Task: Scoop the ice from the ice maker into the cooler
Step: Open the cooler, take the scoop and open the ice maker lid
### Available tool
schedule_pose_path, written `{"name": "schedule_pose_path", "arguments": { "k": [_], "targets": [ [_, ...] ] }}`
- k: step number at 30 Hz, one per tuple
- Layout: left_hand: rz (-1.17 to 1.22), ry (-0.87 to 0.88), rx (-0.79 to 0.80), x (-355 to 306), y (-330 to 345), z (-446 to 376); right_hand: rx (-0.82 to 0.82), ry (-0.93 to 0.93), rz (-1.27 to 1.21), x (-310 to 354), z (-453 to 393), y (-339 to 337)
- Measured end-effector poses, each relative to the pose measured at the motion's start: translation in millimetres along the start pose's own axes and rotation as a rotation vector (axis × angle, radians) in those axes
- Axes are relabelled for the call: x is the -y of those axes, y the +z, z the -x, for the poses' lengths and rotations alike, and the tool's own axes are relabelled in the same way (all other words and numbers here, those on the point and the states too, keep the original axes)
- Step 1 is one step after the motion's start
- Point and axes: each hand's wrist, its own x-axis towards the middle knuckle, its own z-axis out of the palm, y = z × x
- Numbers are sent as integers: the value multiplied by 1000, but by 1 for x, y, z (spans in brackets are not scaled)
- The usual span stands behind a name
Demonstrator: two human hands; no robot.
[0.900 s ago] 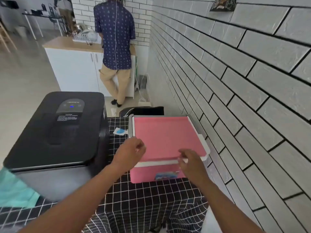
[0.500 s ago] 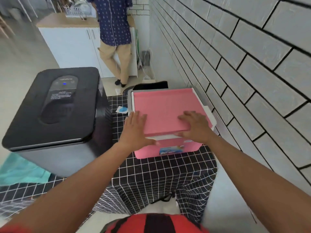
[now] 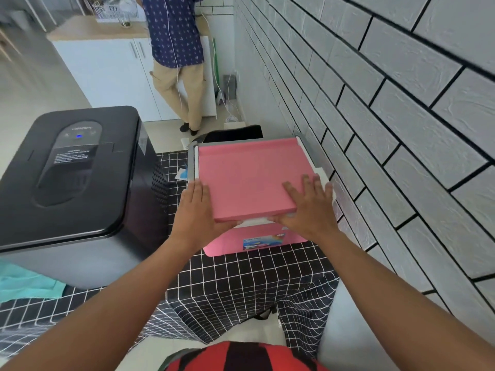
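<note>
1. As both thumbs hook under the lid [image 3: 249,180] edge, left hand [image 3: 198,210] & right hand [image 3: 308,207] grip it, fingers flat on top, prob. to lift.
2. Cooler [image 3: 254,239] sits by wall, right of ice maker [image 3: 72,180], which is closed.

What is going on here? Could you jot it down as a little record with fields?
Cooler: pink cooler on the checked tablecloth, beside the brick wall
Lid: pink lid on top
Left hand: left hand at the lid's near-left corner
Right hand: right hand on the near-right corner
Ice maker: black ice maker, lid closed
</note>
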Motion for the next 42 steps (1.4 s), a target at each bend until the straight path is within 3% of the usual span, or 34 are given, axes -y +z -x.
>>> {"name": "schedule_pose_path", "arguments": {
  "k": [6, 11, 16, 20, 22, 30, 35, 42],
  "targets": [
    [90, -8, -53, 2, -3, 0, -63, -25, -14, -5, 0, -7],
    [346, -63, -218, 4, -13, -2, -307, -57, -184, -19, -3, -21],
    [750, -153, -482, 14, -25, -9, -548, 124, -734, -21, -18, -30],
    [925, -252, -633, 14, -42, -38, -544, 294, -1264, -4, -47, -49],
    [991, -294, -682, 11, -49, -57, -539, 363, -1396, 3, -67, -59],
    [1047, -339, -483, 5, -32, -129, -417, 242, -1274, 0, -136, -52],
    [1086, -348, -477, 11, -28, -166, -292, 212, -1099, -9, -169, -24],
    [992, -336, -342, 33, -18, -205, -296, 274, -670, -10, -204, 9]
  ]
}}
